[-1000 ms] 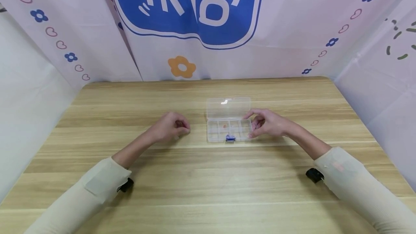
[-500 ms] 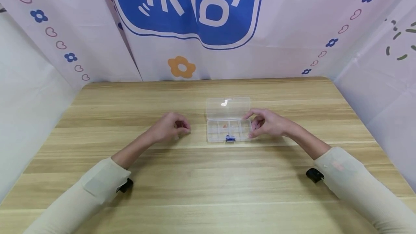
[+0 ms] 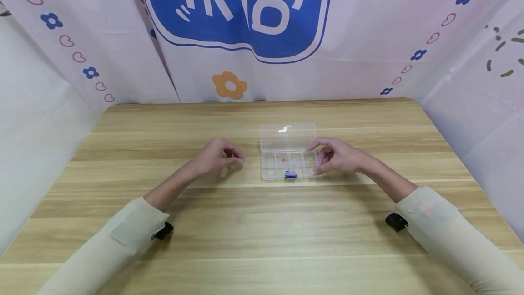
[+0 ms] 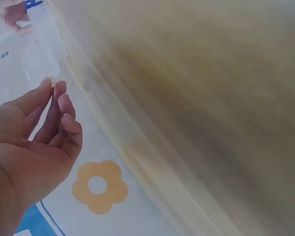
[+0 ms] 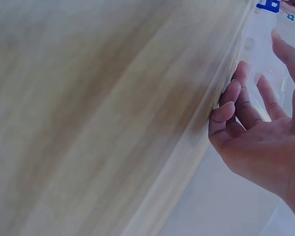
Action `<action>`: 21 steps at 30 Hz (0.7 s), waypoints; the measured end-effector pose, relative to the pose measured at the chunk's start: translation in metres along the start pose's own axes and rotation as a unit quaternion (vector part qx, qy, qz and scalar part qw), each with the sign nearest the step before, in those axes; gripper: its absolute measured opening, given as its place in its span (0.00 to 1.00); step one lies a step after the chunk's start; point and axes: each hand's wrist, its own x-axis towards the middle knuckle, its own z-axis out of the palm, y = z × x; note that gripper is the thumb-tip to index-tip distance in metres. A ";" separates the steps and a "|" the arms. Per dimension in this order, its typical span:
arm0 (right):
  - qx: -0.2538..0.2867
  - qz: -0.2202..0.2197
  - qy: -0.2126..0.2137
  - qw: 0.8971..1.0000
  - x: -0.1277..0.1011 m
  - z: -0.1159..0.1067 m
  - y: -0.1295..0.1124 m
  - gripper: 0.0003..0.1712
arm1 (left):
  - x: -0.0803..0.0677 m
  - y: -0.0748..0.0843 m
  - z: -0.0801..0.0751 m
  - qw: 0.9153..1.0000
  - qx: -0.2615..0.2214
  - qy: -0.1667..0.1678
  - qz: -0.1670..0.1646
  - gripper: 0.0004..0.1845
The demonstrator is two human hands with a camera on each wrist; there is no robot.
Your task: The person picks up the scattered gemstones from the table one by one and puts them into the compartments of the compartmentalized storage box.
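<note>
A clear plastic compartment box (image 3: 268,166) lies on the table with its lid (image 3: 288,138) raised at the back and a blue latch (image 3: 290,175) in front. My right hand (image 3: 336,155) grips its right end, thumb near the front and index finger by the hinge. A small orange thing (image 3: 284,160) sits in a back compartment. Left of the box, my left hand (image 3: 217,157) brings thumb and index tips together over the table. In the left wrist view, a tiny pale object (image 4: 53,83) seems pinched between these fingertips (image 4: 60,86); its kind is unclear.
Both hands work above a wood-grain table (image 3: 262,231). A white cloth with a blue emblem (image 3: 278,12) and an orange flower (image 3: 229,85) hangs behind the table's back edge. White cloth (image 3: 483,104) also stands at the right side.
My left hand has shifted slightly right, toward the box, with its fingertips still together. The right hand and the box have stayed in place.
</note>
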 end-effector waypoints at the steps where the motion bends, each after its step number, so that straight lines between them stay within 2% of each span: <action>1: 0.000 -0.001 0.000 1.000 0.000 0.000 0.000 0.33 | 0.001 0.000 0.000 1.000 0.000 0.001 0.000 0.03; 15: 0.003 0.000 0.002 1.000 0.000 0.000 0.001 0.33 | 0.005 0.004 -0.003 1.000 -0.017 0.000 0.012 0.03; 21: 0.003 -0.002 0.001 1.000 0.000 0.000 0.002 0.33 | 0.005 0.003 -0.003 1.000 -0.013 0.013 0.020 0.03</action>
